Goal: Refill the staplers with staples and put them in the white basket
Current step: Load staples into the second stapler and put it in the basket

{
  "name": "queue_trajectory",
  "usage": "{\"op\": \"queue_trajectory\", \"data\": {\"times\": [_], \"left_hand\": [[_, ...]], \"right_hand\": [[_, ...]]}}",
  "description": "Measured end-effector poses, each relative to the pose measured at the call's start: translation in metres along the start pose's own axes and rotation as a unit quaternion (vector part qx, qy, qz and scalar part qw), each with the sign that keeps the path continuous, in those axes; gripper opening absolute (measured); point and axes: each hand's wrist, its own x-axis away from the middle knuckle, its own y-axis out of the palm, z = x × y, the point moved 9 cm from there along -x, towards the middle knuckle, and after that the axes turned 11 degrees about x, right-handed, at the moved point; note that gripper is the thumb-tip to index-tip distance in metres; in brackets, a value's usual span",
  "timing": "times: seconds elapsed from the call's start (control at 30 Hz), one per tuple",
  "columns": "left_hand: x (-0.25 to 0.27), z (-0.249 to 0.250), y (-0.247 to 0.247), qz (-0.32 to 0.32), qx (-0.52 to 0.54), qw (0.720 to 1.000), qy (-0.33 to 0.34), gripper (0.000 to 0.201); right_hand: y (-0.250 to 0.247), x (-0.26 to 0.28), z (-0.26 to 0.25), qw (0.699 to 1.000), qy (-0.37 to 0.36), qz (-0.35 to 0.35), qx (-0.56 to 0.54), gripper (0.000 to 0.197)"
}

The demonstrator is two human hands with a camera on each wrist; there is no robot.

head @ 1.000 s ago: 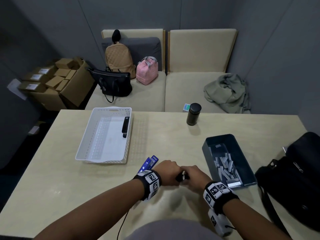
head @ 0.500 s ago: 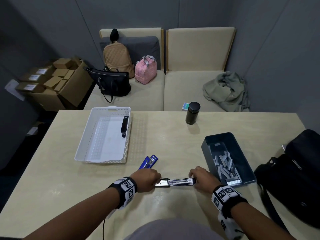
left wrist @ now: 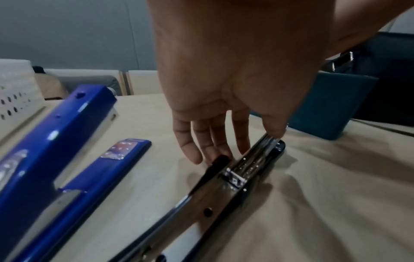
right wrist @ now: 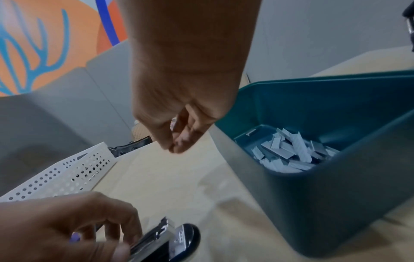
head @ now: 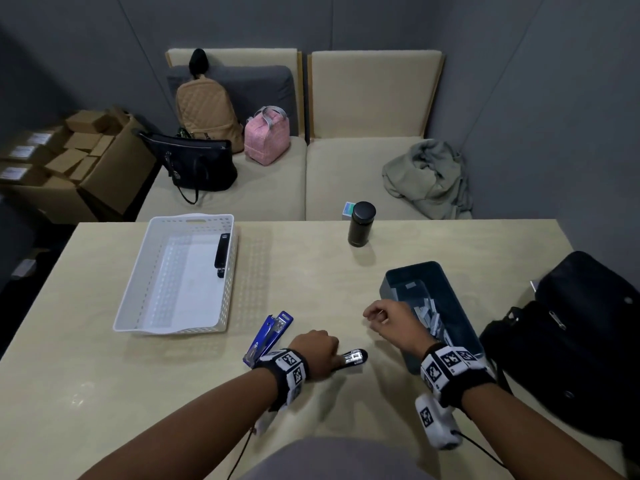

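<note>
Three staplers: one black stapler [head: 221, 250] in the white basket [head: 145, 282], one blue stapler [head: 268, 336] and one open black stapler [head: 353, 358] on the counter [head: 104, 393]; one teal bin [head: 394, 289] of staple strips [head: 427, 315]; one dark bottle [head: 361, 224].

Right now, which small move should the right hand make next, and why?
Probably the right hand should reach into the teal bin and pinch one strip from the staples. It hangs loosely curled beside the bin, holding nothing, while the left hand steadies the black stapler, whose metal channel lies open on the table.
</note>
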Motion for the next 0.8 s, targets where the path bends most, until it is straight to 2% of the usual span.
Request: {"op": "queue_trajectory", "data": {"times": [0.13, 0.2, 0.27, 0.37, 0.43, 0.47, 0.63, 0.8], "left_hand": [[-0.006, 0.007, 0.016, -0.008, -0.030, 0.999, 0.014, 0.036], [-0.008, 0.009, 0.019, -0.008, -0.030, 0.999, 0.023, 0.033], [-0.009, 0.010, 0.021, -0.020, -0.022, 0.999, 0.029, 0.034], [-0.011, 0.009, 0.021, -0.030, -0.003, 0.999, 0.041, 0.036], [-0.012, 0.009, 0.022, -0.037, 0.013, 0.998, 0.045, 0.037], [-0.013, 0.008, 0.022, -0.038, 0.021, 0.998, 0.047, 0.036], [-0.010, -0.002, 0.024, -0.018, 0.057, 0.997, 0.047, 0.031], [-0.004, -0.010, 0.027, -0.001, 0.079, 0.996, 0.038, 0.027]], "right_hand": [[-0.054, 0.001, 0.012, 0.984, 0.014, 0.172, -0.043, 0.018], [-0.077, 0.001, 0.035, 0.972, 0.041, 0.227, -0.043, 0.016], [-0.082, -0.003, 0.069, 0.973, 0.096, 0.205, -0.035, 0.017], [-0.060, -0.012, 0.109, 0.985, 0.163, 0.062, 0.013, 0.020], [-0.041, -0.014, 0.117, 0.984, 0.157, -0.031, 0.077, 0.025], [-0.034, -0.014, 0.118, 0.982, 0.149, -0.052, 0.105, 0.028], [-0.027, -0.032, 0.107, 0.976, 0.100, -0.027, 0.194, 0.027], [-0.022, -0.054, 0.088, 0.973, 0.081, -0.005, 0.216, 0.025]]}}
